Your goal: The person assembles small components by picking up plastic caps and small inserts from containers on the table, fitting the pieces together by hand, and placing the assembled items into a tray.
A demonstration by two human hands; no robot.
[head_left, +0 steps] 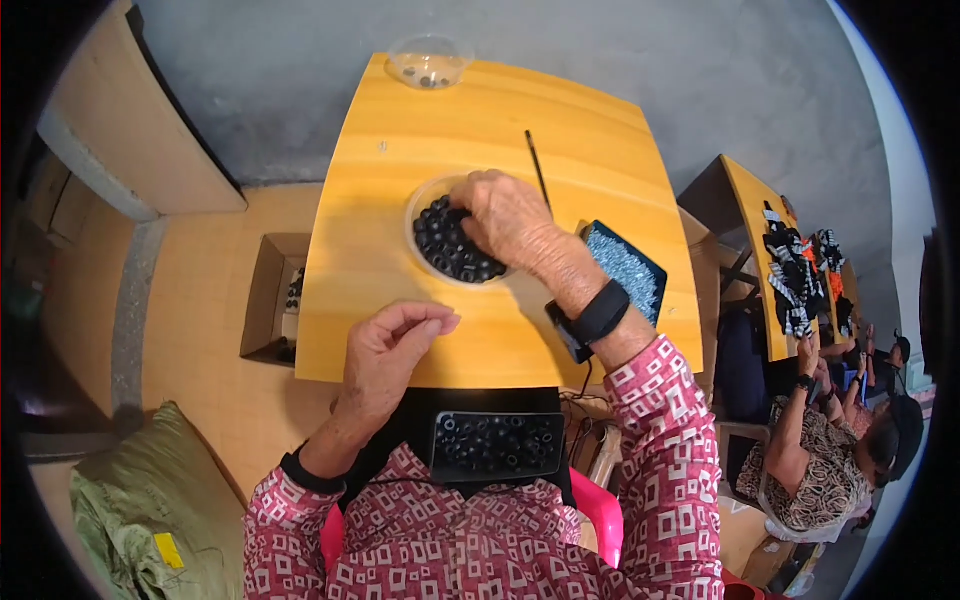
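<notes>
My right hand [505, 215] reaches into a clear round bowl [412, 248] of small black ring-shaped pieces [455, 245]. Its fingers curl down among the pieces, and the fingertips are hidden. Over the near edge of the table, my left hand [390, 355] is closed in a pinch, thumb against forefinger; anything between them is too small to make out. Below it, at my lap, a dark rectangular tray [498, 447] carries more black rings. Right of the bowl, near my right forearm, lies a dark tray of small light-blue pieces [625, 270].
A thin black stick [538, 170] lies on the yellow wooden table [350, 230]. Another clear bowl [430, 62] stands at its far left corner. Left of the table sits an open cardboard box [262, 300], with a green sack [160, 510] nearer. At right, people work at another table [752, 230].
</notes>
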